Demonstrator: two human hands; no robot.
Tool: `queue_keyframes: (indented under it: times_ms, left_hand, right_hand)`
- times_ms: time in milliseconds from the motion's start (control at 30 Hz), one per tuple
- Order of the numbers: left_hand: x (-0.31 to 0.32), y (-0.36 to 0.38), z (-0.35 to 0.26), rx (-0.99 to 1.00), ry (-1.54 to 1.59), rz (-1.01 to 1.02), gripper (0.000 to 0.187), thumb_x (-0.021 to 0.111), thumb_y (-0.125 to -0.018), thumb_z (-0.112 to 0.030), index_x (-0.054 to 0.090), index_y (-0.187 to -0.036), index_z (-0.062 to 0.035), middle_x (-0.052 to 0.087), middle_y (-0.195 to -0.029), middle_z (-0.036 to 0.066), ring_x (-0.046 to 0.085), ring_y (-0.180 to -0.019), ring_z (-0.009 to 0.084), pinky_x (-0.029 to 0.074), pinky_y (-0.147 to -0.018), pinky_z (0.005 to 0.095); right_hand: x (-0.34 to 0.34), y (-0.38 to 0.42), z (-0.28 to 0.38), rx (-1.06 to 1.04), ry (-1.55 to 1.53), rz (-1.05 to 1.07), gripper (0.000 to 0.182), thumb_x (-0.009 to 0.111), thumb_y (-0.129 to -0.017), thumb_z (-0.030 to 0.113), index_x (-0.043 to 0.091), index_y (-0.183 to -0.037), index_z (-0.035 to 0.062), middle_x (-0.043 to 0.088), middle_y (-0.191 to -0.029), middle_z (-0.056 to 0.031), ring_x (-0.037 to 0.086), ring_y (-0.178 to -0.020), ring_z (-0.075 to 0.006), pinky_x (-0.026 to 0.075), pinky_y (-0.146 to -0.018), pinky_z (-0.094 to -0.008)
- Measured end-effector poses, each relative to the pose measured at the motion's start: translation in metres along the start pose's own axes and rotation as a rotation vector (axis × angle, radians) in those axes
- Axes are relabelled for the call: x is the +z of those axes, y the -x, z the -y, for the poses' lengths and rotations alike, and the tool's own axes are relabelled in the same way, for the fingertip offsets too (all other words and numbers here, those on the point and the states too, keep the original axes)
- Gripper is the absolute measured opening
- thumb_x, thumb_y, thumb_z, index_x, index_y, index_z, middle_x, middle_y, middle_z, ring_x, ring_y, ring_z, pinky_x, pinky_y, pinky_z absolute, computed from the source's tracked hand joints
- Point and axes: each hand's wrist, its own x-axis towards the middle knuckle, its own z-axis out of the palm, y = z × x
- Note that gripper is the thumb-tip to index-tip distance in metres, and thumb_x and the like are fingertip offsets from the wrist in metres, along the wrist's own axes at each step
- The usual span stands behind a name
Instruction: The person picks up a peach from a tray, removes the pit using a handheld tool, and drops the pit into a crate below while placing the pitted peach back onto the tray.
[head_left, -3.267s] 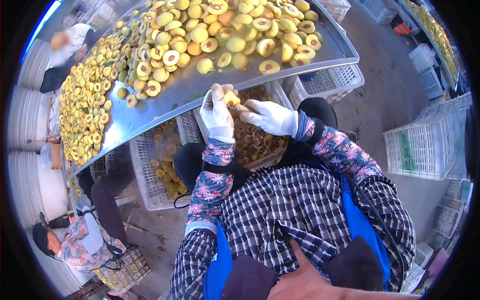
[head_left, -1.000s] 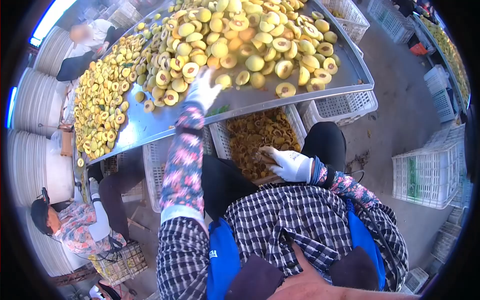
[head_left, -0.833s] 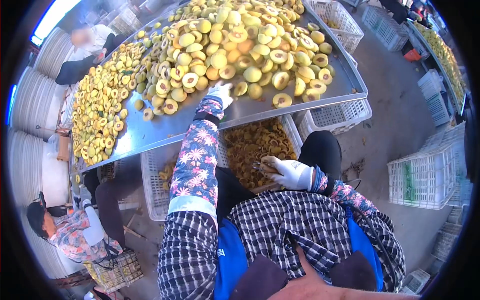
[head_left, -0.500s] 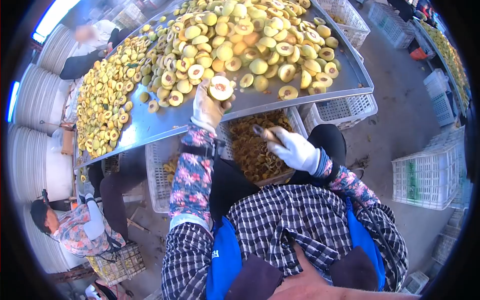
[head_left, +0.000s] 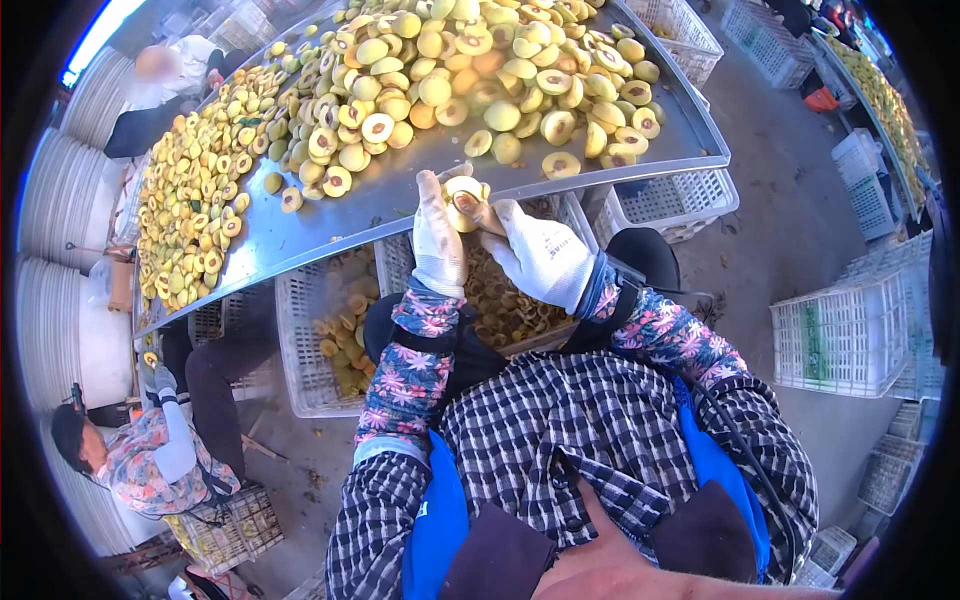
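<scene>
— Where are we finding room to move? The fruit pile (head_left: 420,80) is crowding most of the metal table (head_left: 330,225).

— We are seeing a bare strip of steel along the near edge, running left below the pile. A hand could be passing there without touching fruit.

— And straight down?

— The crate of pits (head_left: 500,290) is sitting open-topped under the table edge, between our knees, so we are getting a clear drop into it. The table lip is blocking the far side.

— To the left?

— Another crate (head_left: 310,340) is standing just beside it, and a seated co-worker (head_left: 150,460) is filling the space beyond.

— Right?

— Open floor, then stacked white crates (head_left: 845,325) well apart.
</scene>
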Motion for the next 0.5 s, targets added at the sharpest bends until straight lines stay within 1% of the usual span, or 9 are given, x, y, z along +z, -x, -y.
queue_keyframes:
  times_ms: [100,233,300,333,367,400,433,467,500]
  left_hand:
    - [0.002,0.005,0.003,0.076,-0.079,-0.046,0.062,0.031,-0.100,-0.053,0.056,-0.113,0.0024,0.064,-0.097,0.013,0.062,-0.091,0.0199,0.050,-0.085,0.0306]
    - [-0.008,0.009,0.004,-0.024,-0.116,0.051,0.053,0.039,-0.100,-0.047,0.058,-0.113,0.0012,0.065,-0.100,0.011,0.063,-0.091,0.0186,0.051,-0.081,0.0280]
    - [-0.008,0.008,0.003,-0.080,-0.110,0.074,0.049,0.042,-0.100,-0.044,0.057,-0.114,0.0008,0.065,-0.100,0.011,0.063,-0.091,0.0191,0.051,-0.079,0.0275]
    - [-0.005,0.009,0.001,-0.116,0.091,0.069,0.046,0.043,-0.100,-0.041,0.056,-0.116,0.0003,0.065,-0.102,0.012,0.064,-0.092,0.0201,0.052,-0.080,0.0299]
    - [-0.004,0.008,-0.001,-0.151,0.290,0.066,0.044,0.044,-0.100,-0.038,0.055,-0.118,-0.0002,0.065,-0.104,0.013,0.064,-0.092,0.0212,0.053,-0.080,0.0322]
    - [-0.005,0.006,-0.002,-0.148,0.287,0.067,0.044,0.044,-0.100,-0.038,0.055,-0.118,-0.0002,0.065,-0.104,0.013,0.064,-0.092,0.0212,0.053,-0.080,0.0322]
    - [-0.009,0.005,-0.002,-0.163,0.362,0.118,0.043,0.046,-0.097,-0.035,0.053,-0.121,0.0003,0.062,-0.109,0.016,0.062,-0.098,0.0242,0.052,-0.086,0.0360]
    - [-0.013,0.003,-0.001,-0.179,0.437,0.169,0.044,0.048,-0.094,-0.031,0.052,-0.124,0.0008,0.060,-0.114,0.018,0.060,-0.104,0.0273,0.050,-0.091,0.0398]
    - [-0.013,0.004,-0.001,-0.198,0.512,0.220,0.046,0.049,-0.091,-0.027,0.050,-0.128,0.0013,0.058,-0.120,0.021,0.058,-0.109,0.0304,0.049,-0.096,0.0435]
  right_hand:
    - [-0.007,0.001,-0.003,0.014,0.036,0.125,0.027,0.059,-0.091,0.024,0.048,-0.104,0.0031,0.065,-0.083,-0.0188,0.065,-0.075,-0.0364,0.052,-0.061,-0.0423]
    - [-0.015,0.003,-0.016,-0.014,0.036,0.228,0.027,0.059,-0.091,0.024,0.047,-0.104,0.0031,0.065,-0.086,-0.0193,0.065,-0.078,-0.0367,0.052,-0.063,-0.0417]
    - [-0.019,0.001,-0.015,0.038,-0.049,0.279,0.028,0.057,-0.092,0.025,0.047,-0.106,0.0026,0.065,-0.089,-0.0206,0.064,-0.081,-0.0379,0.052,-0.067,-0.0426]
    - [-0.025,-0.002,-0.009,0.172,-0.124,0.344,0.032,0.056,-0.093,0.026,0.047,-0.111,0.0012,0.064,-0.090,-0.0225,0.064,-0.083,-0.0395,0.051,-0.070,-0.0443]
    - [-0.028,-0.002,-0.005,0.171,-0.127,0.339,0.032,0.056,-0.093,0.026,0.047,-0.111,0.0012,0.064,-0.090,-0.0225,0.064,-0.083,-0.0395,0.051,-0.070,-0.0443]
    - [-0.032,0.000,-0.003,0.213,-0.255,0.257,0.034,0.055,-0.094,0.027,0.046,-0.114,0.0010,0.064,-0.090,-0.0233,0.063,-0.083,-0.0401,0.050,-0.070,-0.0448]
    - [-0.033,0.002,-0.003,0.256,-0.383,0.176,0.035,0.055,-0.094,0.027,0.046,-0.116,0.0009,0.064,-0.090,-0.0241,0.063,-0.084,-0.0407,0.050,-0.071,-0.0454]
    - [-0.026,0.004,-0.011,0.127,-0.273,0.052,0.038,0.055,-0.094,0.027,0.045,-0.119,0.0004,0.063,-0.087,-0.0243,0.063,-0.082,-0.0410,0.050,-0.070,-0.0452]
    - [-0.027,0.003,-0.012,0.132,-0.274,0.051,0.038,0.055,-0.094,0.027,0.045,-0.119,0.0004,0.063,-0.087,-0.0243,0.063,-0.082,-0.0410,0.050,-0.070,-0.0452]
